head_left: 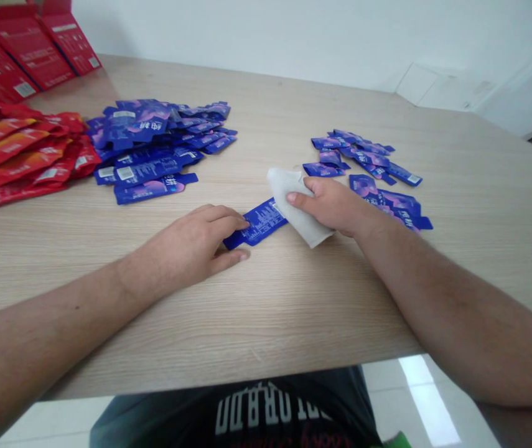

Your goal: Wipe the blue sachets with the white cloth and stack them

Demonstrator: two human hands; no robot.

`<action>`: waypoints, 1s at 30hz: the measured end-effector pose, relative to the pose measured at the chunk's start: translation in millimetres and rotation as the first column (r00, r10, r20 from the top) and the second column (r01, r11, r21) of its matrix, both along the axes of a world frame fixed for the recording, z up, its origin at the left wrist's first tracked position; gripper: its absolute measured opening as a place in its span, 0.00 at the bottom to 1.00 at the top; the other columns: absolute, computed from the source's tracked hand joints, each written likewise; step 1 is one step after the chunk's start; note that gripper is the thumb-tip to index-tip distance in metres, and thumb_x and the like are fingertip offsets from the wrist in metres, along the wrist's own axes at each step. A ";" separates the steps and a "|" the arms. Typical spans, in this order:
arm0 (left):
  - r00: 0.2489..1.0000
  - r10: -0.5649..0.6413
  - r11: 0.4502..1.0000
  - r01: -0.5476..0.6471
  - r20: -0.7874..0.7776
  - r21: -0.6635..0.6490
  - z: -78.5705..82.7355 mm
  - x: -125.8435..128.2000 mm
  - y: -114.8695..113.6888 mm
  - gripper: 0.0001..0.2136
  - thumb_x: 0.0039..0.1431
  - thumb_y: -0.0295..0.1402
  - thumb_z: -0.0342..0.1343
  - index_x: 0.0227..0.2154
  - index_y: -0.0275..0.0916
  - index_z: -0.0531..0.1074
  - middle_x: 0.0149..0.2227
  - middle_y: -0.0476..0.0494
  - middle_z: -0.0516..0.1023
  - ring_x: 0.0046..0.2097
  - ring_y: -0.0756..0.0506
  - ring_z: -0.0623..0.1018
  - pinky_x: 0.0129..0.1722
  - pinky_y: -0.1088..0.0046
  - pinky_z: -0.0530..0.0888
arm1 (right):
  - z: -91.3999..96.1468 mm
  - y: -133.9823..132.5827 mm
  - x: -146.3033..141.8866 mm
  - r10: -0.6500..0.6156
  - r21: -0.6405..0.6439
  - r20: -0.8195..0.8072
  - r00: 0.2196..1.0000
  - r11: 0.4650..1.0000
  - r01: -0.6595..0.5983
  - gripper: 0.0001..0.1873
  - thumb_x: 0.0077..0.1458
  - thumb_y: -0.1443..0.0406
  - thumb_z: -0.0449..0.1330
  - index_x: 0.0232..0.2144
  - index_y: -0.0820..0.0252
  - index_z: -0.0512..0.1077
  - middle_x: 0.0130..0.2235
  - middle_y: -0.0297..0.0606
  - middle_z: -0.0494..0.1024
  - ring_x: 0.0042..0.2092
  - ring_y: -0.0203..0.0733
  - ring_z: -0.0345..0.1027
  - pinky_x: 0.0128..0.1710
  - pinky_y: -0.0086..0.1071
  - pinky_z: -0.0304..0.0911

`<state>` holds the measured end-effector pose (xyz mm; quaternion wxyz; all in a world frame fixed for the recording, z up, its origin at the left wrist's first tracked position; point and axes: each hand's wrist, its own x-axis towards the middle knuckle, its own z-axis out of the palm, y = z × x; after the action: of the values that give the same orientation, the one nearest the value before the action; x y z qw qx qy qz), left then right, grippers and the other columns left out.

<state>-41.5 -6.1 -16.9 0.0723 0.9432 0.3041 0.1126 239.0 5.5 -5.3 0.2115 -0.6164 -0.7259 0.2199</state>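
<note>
- Left hand (186,242): fingers spread, tips resting on a blue sachet (259,224) lying on the wooden worktop (322,298)
- Right hand (335,205): fingers pressing a white cloth (298,208) against the sachet's end
- Beyond: loose blue sachets (154,146)

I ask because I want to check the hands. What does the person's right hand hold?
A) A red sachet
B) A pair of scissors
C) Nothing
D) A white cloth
D. The right hand grips a white cloth at the end of a blue sachet, and the left hand has its fingertips on that sachet.
</note>
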 end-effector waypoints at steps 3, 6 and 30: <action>0.999 0.029 0.999 -0.029 -0.028 0.023 2.0 0.0 0.4 0.18 0.64 0.41 0.50 0.52 0.37 0.71 0.51 0.39 0.75 0.53 0.41 0.73 0.56 0.61 0.70 | -0.3 -2.2 1.3 -0.029 -0.115 -0.236 0.971 0.993 0.002 0.21 0.58 0.47 0.58 0.42 0.56 0.73 0.36 0.40 0.82 0.34 0.47 0.74 0.27 0.35 0.63; 0.997 0.062 0.996 -0.059 -0.047 0.062 3.9 0.2 -0.1 0.18 0.64 0.36 0.49 0.53 0.37 0.70 0.49 0.39 0.76 0.52 0.41 0.74 0.55 0.62 0.70 | 1.0 -5.3 -2.0 -0.085 -0.236 -0.464 0.882 0.971 -0.030 0.22 0.56 0.48 0.61 0.46 0.55 0.73 0.40 0.40 0.82 0.36 0.49 0.76 0.29 0.36 0.68; 0.973 0.219 0.975 -0.220 0.066 0.012 10.7 3.4 -11.1 0.25 0.59 0.45 0.56 0.57 0.39 0.68 0.52 0.37 0.74 0.50 0.39 0.76 0.49 0.61 0.74 | 12.6 -14.7 -9.4 -0.101 -0.155 -0.571 0.815 0.988 0.014 0.22 0.58 0.45 0.57 0.44 0.53 0.71 0.35 0.37 0.80 0.34 0.46 0.76 0.28 0.36 0.69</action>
<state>-38.1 -17.2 -6.2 0.0599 0.9003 0.4030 0.1529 229.6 -9.1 7.2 0.3829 -0.5560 -0.5911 0.4414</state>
